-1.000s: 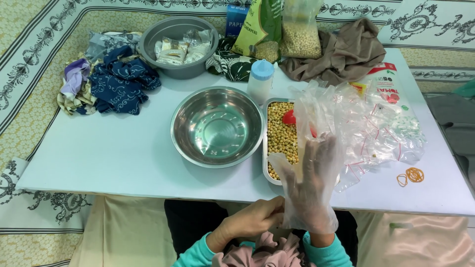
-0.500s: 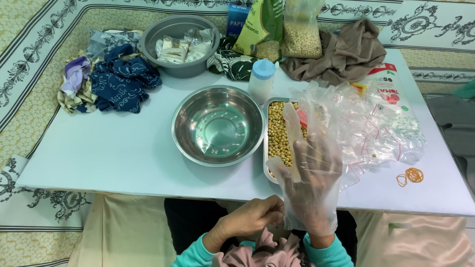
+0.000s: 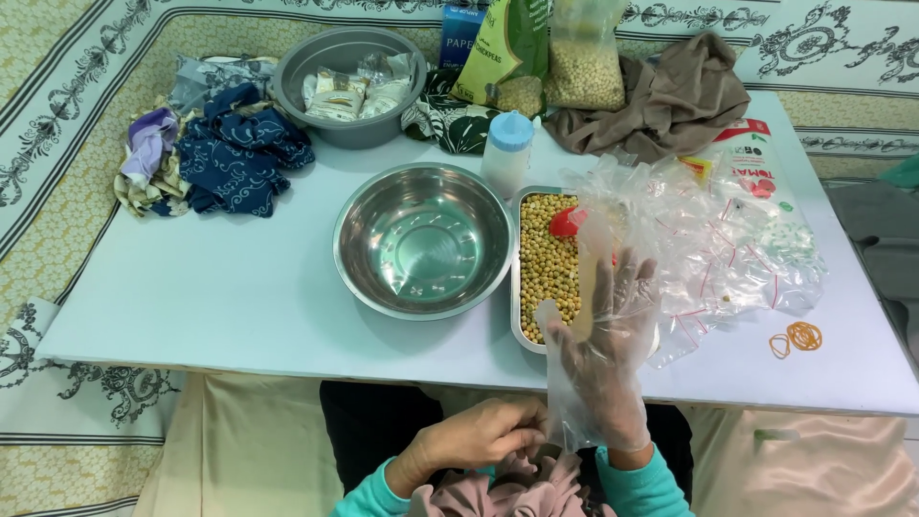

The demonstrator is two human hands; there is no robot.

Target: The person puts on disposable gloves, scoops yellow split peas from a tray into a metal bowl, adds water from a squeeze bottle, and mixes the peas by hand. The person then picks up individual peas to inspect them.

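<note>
Pulling the clear plastic glove (image 3: 601,354) down over your right hand (image 3: 608,349) is the work in hand, seen from the head camera. Your right hand stands upright with its fingers spread wide inside the film, held just in front of the rectangular tray of yellow beans (image 3: 548,263). Your left hand (image 3: 474,442) sits lower, nearer to you than the tray, its fingers pinched narrow at the glove's cuff by your wrist.

Keep the right fingers splayed and stiff so each one finds its own sleeve; the film looks loose and baggy around the thumb, so it probably needs a further tug there. Pull from the cuff only, gently, since thin film of this kind likely tears if yanked.

Left of the tray stands an empty steel bowl (image 3: 423,239). Right of the tray lies a heap of clear small bags (image 3: 728,239). Behind the tray stands a white bottle with a blue cap (image 3: 507,153). Hold your hand clear of the tray while you tug, so a slip does not scatter beans.
</note>
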